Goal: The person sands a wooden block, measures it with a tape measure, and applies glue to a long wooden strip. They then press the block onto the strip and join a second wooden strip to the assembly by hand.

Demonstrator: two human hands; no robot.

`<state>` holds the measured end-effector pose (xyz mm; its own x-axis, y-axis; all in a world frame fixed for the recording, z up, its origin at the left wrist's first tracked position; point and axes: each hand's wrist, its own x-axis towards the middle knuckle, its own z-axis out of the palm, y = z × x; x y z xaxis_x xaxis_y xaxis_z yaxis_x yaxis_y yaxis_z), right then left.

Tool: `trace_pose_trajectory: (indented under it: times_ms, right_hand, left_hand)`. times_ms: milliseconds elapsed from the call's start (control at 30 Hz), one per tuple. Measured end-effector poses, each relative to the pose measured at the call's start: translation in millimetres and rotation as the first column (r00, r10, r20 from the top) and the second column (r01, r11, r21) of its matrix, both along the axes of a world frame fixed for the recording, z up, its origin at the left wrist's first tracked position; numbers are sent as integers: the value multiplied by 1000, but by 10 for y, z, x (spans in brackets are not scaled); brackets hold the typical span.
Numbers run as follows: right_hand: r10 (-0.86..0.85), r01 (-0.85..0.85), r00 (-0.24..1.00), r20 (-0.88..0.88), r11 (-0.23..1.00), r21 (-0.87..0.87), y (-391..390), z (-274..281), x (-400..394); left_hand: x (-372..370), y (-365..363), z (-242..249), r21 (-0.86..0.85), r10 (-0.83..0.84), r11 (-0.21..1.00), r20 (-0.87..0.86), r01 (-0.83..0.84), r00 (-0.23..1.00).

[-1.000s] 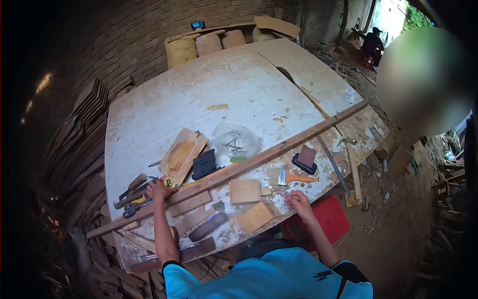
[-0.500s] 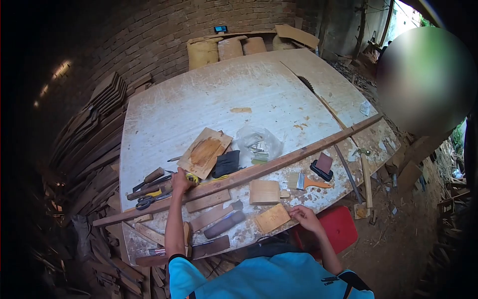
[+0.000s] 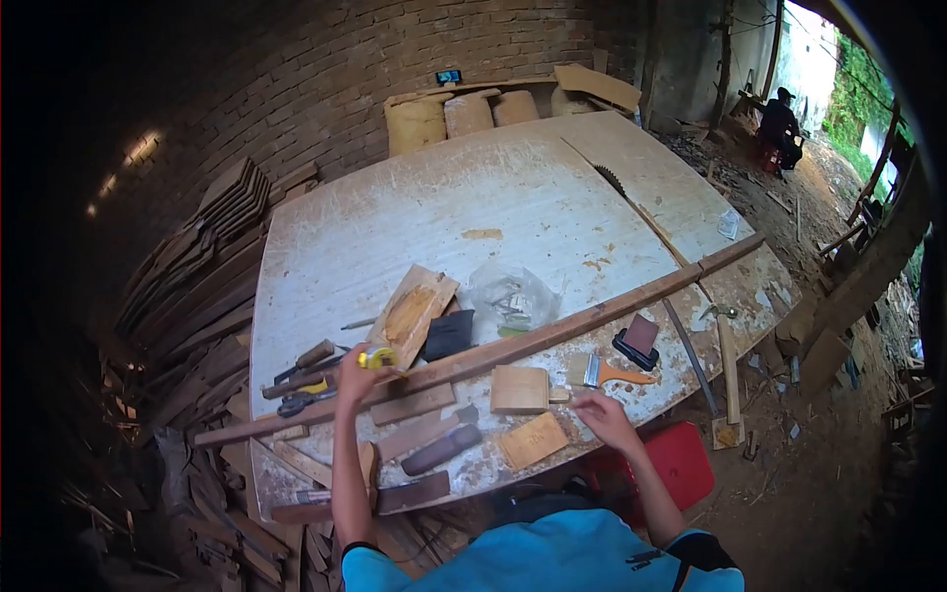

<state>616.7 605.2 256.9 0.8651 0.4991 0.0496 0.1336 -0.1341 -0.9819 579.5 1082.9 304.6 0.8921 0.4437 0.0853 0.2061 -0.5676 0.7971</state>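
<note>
My left hand (image 3: pixel 355 377) is closed round a yellow tape measure (image 3: pixel 376 357), above the long wooden beam that crosses the table. Just beyond lies a thin board with an orange-brown patch (image 3: pixel 414 311), beside a black folded piece (image 3: pixel 449 334). My right hand (image 3: pixel 604 420) reaches over the near edge, its fingers apart and fingertips right at the stubby handle of a pale wooden block (image 3: pixel 520 391). Below that block rests a flat yellowish wood piece (image 3: pixel 534 441). A paintbrush with an orange handle (image 3: pixel 621 374) lies just past my right fingers.
The long beam (image 3: pixel 493 357) spans the worktable (image 3: pixel 375 227). A saw blade (image 3: pixel 609 179) pokes through the far top. Scissors (image 3: pixel 296 405), a bag of nails (image 3: pixel 511 296), a sanding block (image 3: pixel 636 340) and a hammer (image 3: pixel 728 365) lie around. Behind the right stands a red stool (image 3: pixel 681 464); a person (image 3: pixel 779 128) sits far off.
My left hand has lifted the tape measure, and the patched board beside it has shifted and tilted. My right hand has moved up from the yellowish piece to the block's handle.
</note>
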Motion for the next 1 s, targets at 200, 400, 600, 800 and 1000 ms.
trace_pose_trajectory:
  times_ms: [200, 400, 600, 800, 1000]
  right_hand:
    - [344, -365, 865, 364, 931, -11, 767, 829, 107]
    - [334, -334, 942, 31, 926, 178, 464, 681, 124]
    - [404, -420, 905, 137, 899, 125, 321, 493, 183]
    - [543, -527, 824, 160, 839, -133, 207, 578, 154]
    - [493, -464, 866, 82, 854, -236, -310, 272, 639]
  left_hand:
    - [-331, -2123, 736, -241, -343, 915, -40, 324, 939]
    - [-472, -2605, 658, -948, -164, 228, 189, 224, 968]
    - [-691, -2714, 274, -932, -103, 361, -64, -23, 993]
    - [-895, -2490, -90, -974, -85, 201, -125, -106, 989]
    - [-1233, -2057, -436, -846, 122, 473, -213, -245, 969]
